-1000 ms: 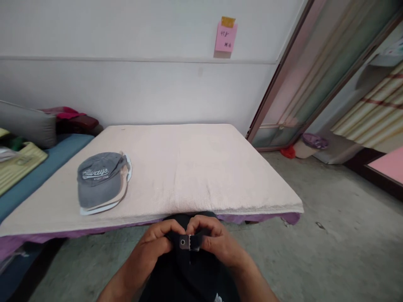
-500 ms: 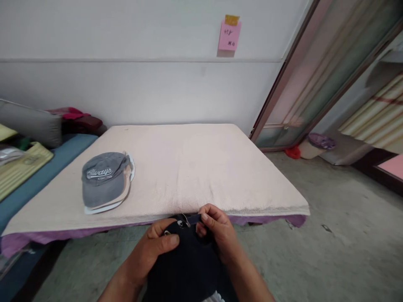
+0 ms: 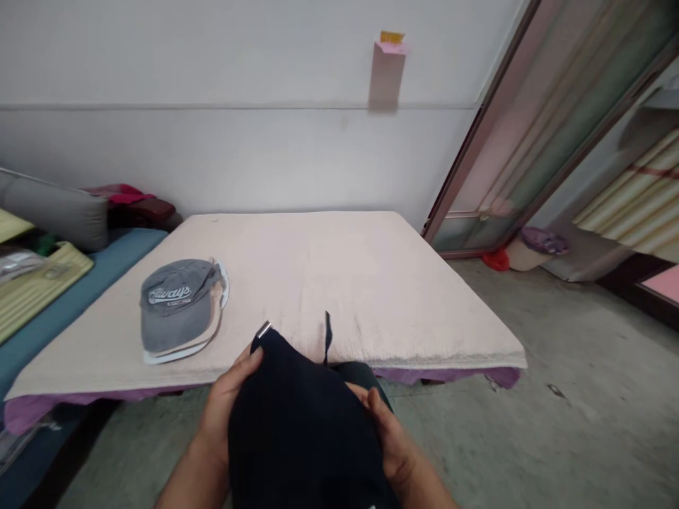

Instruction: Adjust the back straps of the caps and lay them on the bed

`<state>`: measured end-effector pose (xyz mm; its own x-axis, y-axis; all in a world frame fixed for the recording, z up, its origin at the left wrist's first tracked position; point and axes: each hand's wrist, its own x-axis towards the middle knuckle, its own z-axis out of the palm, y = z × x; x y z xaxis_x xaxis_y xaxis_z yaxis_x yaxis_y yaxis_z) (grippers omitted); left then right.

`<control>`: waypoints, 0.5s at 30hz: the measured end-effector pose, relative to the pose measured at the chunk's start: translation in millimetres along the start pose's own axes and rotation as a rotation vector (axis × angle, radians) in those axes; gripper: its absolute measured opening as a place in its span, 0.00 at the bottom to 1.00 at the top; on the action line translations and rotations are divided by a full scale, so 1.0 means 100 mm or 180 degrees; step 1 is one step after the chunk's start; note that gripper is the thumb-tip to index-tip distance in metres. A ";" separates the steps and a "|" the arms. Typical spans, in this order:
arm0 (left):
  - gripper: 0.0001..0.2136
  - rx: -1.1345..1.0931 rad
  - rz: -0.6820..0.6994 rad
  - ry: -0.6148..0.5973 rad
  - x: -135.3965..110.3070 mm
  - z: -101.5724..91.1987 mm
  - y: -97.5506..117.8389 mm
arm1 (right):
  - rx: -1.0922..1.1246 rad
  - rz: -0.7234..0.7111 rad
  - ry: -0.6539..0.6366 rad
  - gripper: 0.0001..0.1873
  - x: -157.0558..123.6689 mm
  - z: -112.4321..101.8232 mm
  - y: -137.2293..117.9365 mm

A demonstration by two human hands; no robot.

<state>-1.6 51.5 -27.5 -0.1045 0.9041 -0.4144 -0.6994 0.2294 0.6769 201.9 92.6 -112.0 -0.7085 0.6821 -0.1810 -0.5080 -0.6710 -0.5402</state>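
A dark navy cap [image 3: 302,424] is held between both hands in front of the table's near edge. My left hand [image 3: 225,396] grips its left side, the thumb lying on the fabric just below a metal buckle [image 3: 263,329]. On the other side my right hand [image 3: 387,431] holds the cap's edge, its fingers partly hidden behind the cloth. A loose strap [image 3: 327,338] sticks up from the cap's back, apart from the buckle. To the left, a grey cap [image 3: 177,300] with white "Always" lettering lies on top of lighter caps [image 3: 218,311] in a stack.
The low table has a cream cover [image 3: 318,268] over a purple cloth [image 3: 450,376]. At the left stand a blue surface [image 3: 132,247] and a grey cushion [image 3: 58,208]. A pink note [image 3: 391,48] is taped to the wall. A bin [image 3: 530,251] stands by the glass door.
The navy cap has been raised and turned. Its strap end, earlier pinched by my right hand at the buckle, now stands free. My right hand has moved down to the cap's side.
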 end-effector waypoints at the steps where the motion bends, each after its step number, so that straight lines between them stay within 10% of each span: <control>1: 0.10 -0.0096 -0.0043 0.0182 0.03 0.01 0.02 | 0.0060 0.0141 -0.0048 0.29 -0.06 -0.02 0.04; 8: 0.09 -0.0328 -0.0449 0.0733 0.20 -0.09 -0.08 | 0.0314 -0.0143 0.0371 0.16 -0.08 0.06 0.07; 15: 0.21 -0.0289 -0.0445 0.0363 0.02 -0.79 -0.82 | 0.0818 -0.0569 0.1347 0.13 0.10 0.14 -0.13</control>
<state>-0.9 5.6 -131.7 -0.0776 0.8179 -0.5701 -0.7730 0.3118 0.5525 194.9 104.6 -95.4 -0.3668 0.8145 -0.4494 -0.7442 -0.5468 -0.3836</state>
